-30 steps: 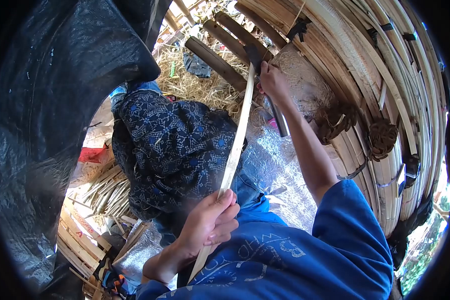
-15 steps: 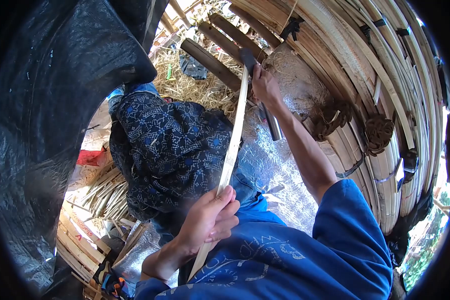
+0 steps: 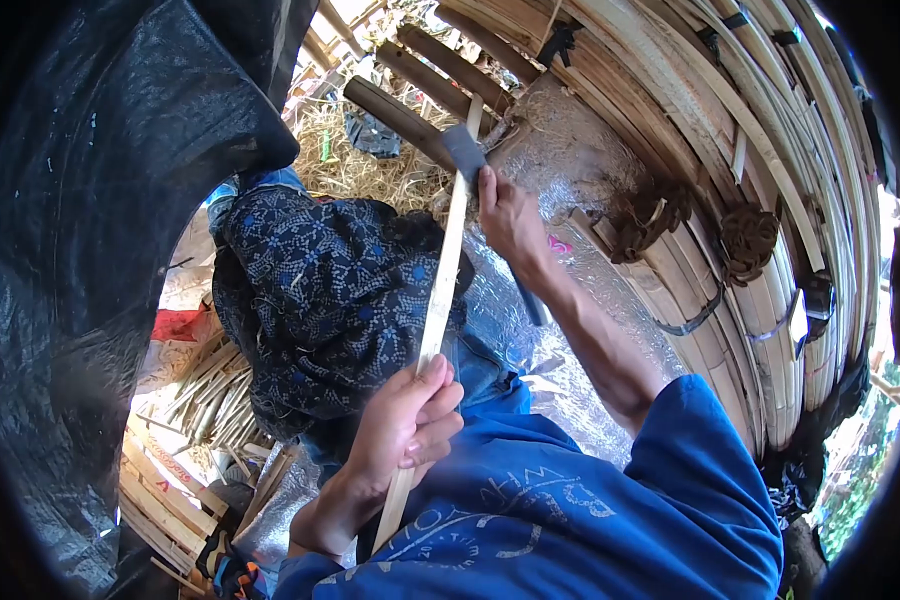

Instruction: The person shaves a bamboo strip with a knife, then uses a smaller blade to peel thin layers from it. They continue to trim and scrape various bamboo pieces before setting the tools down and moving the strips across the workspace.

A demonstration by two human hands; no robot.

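My left hand [image 3: 407, 420] is closed around a long pale bamboo strip [image 3: 440, 300], near the strip's lower part. The strip slants up and away from my lap, past the dark patterned cloth [image 3: 315, 290] over my legs. My right hand [image 3: 513, 222] grips a knife-like tool with a broad dark blade [image 3: 463, 150]. That blade lies against the strip near its far end, and the tool's dark shaft [image 3: 533, 303] shows below my wrist. The far tip of the strip sticks out beyond the blade.
Dark poles [image 3: 400, 115] stand ahead over shavings [image 3: 365, 175]. Bundled bamboo slats [image 3: 690, 120] curve along the right, with brown coils [image 3: 748, 243] before them. Black plastic sheeting [image 3: 100, 250] hangs at left. Thin sticks [image 3: 210, 410] lie below it.
My right hand has moved left and slightly nearer with the tool, so more of the strip's far end shows beyond the blade. My left hand keeps its hold on the strip.
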